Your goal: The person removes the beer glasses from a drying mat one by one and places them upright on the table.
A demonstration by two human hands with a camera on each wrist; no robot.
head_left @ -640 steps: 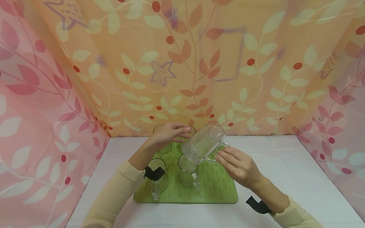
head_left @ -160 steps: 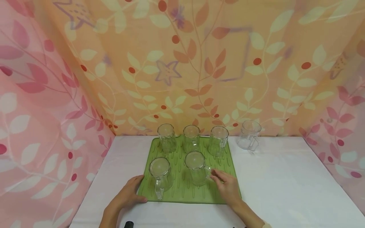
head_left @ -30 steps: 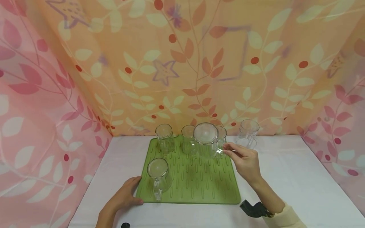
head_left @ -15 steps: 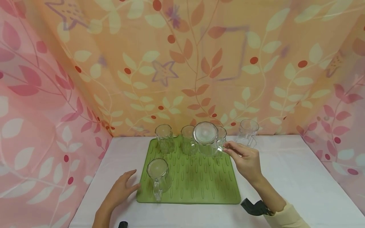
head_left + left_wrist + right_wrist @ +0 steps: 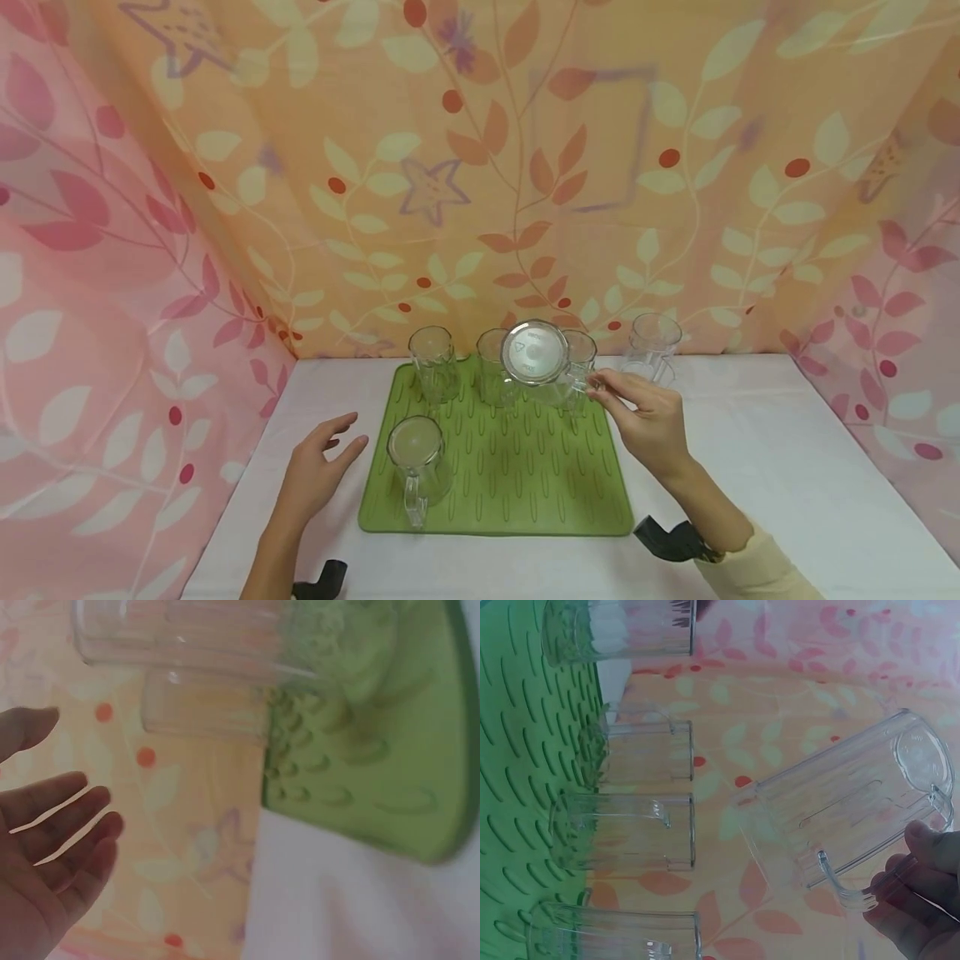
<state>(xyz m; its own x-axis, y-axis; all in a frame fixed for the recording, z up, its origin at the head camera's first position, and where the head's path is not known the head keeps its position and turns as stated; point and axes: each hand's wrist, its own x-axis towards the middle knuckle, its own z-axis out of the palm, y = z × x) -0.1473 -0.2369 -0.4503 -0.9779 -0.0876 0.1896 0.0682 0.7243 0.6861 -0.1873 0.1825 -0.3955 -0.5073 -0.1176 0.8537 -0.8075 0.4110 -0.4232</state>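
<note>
My right hand (image 5: 643, 417) grips the handle of a clear glass mug (image 5: 536, 352) and holds it up over the back right of the green mat (image 5: 517, 492). The mug is tipped, its round base facing the head camera; the right wrist view shows its mouth (image 5: 754, 840) slanting down and away. My left hand (image 5: 318, 462) hovers left of the mat, palm inward, fingers loosely spread and holding nothing. Nearest to it, an upside-down glass mug (image 5: 431, 479) stands at the mat's front left, handle toward me.
Along the mat's back stand three more upside-down mugs: the left one (image 5: 435, 367), a middle one (image 5: 489, 375) and a right one (image 5: 585, 346), partly behind the held mug. Off the mat, another mug (image 5: 654, 335) stands on the white tabletop (image 5: 780, 467). Patterned cloth walls (image 5: 360, 250) enclose the table.
The held mug, standing on the mat's front about five seconds ago, was lifted; its base has since tipped toward the head camera. My left hand has let go of the mat's edge and risen.
</note>
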